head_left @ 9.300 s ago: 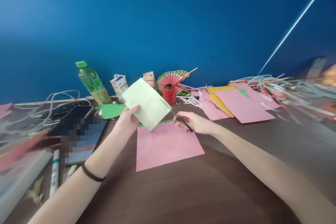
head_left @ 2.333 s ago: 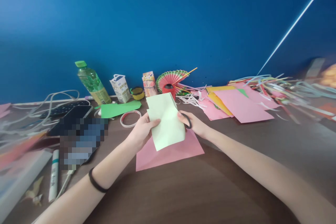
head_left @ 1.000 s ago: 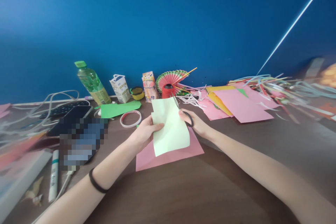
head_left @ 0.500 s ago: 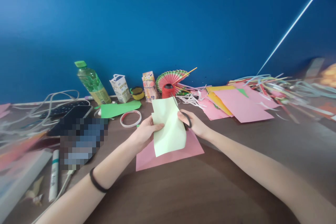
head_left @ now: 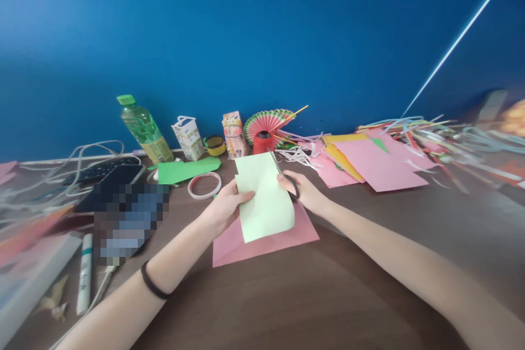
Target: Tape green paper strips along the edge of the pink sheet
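My left hand pinches the left edge of a pale green sheet of paper, its thumb lying on the front. The sheet is held up, with its lower right corner curling. In my right hand are scissors with black handles, closed in the fingers. Their blades point up and away along the sheet's right edge; how far they are spread I cannot make out. Beneath the green sheet, a pink sheet lies flat on the dark table.
Left of the hands lie a tape roll, a green paper piece, a marker and a blurred-out phone. A bottle, a carton and a paper fan stand along the wall. Pink sheets lie right.
The pale green sheet has shifted slightly left, its lower right corner swinging outward. More of the scissor blades shows at the sheet's right edge. Both hands keep their grip.
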`<state>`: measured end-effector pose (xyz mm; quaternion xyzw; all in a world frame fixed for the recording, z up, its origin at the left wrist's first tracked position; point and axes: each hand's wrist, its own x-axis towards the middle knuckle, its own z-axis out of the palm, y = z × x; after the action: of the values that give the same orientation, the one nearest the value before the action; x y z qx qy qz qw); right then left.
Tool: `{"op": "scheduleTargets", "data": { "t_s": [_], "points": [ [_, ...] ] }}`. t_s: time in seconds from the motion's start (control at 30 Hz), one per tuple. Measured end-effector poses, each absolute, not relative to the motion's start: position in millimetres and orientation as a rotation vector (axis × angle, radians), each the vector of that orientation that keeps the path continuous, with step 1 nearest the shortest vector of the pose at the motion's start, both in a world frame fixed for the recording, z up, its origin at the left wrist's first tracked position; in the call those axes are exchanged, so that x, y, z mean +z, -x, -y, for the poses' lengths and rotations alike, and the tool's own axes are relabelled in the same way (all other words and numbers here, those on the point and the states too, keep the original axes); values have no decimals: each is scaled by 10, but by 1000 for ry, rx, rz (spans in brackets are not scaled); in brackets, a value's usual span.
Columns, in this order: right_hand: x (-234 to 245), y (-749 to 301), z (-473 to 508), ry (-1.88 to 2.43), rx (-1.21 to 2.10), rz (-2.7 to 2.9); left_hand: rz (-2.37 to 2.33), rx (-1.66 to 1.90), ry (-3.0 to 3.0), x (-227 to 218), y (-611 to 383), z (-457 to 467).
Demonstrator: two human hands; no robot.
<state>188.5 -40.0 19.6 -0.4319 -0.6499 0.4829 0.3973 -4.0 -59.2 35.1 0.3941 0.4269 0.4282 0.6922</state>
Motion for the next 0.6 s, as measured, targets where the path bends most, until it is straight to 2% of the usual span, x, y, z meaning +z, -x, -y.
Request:
{"op": "scheduleTargets", "data": {
  "t_s": [0.2,0.33,0.47,0.6],
  "points": [
    [242,-1888,408,1124,1188,1566,-964,985,-849,315,41,574],
    [245,-1885,392,1117,1117,1552,-1053,1125,-782,287,44,527],
    [169,-1873,356,1042,964,1640,-1057,1227,-720,301,31,513],
    [152,-1838,386,1015,807,1787,-888,1169,-810,345,-5,577]
  ]
}}
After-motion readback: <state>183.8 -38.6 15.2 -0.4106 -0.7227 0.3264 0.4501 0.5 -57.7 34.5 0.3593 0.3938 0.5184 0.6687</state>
